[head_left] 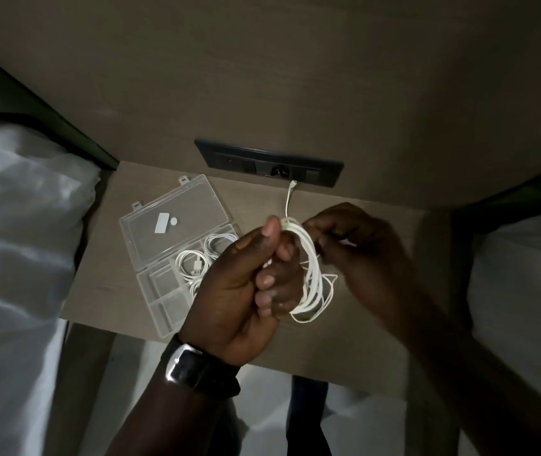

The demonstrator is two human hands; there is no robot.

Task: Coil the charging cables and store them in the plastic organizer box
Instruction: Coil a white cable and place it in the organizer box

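Observation:
A white charging cable hangs in several loops between my hands above the bedside table. My left hand is closed around the left side of the coil, thumb up. My right hand pinches the coil's top right. The cable's free end with its plug sticks up toward the wall. The clear plastic organizer box lies open to the left, its lid folded back. Coiled white cables lie in its compartments, partly hidden by my left hand.
A dark socket panel is set in the wall behind the wooden table. White bedding lies at the left and more white bedding at the right. A dark watch is on my left wrist.

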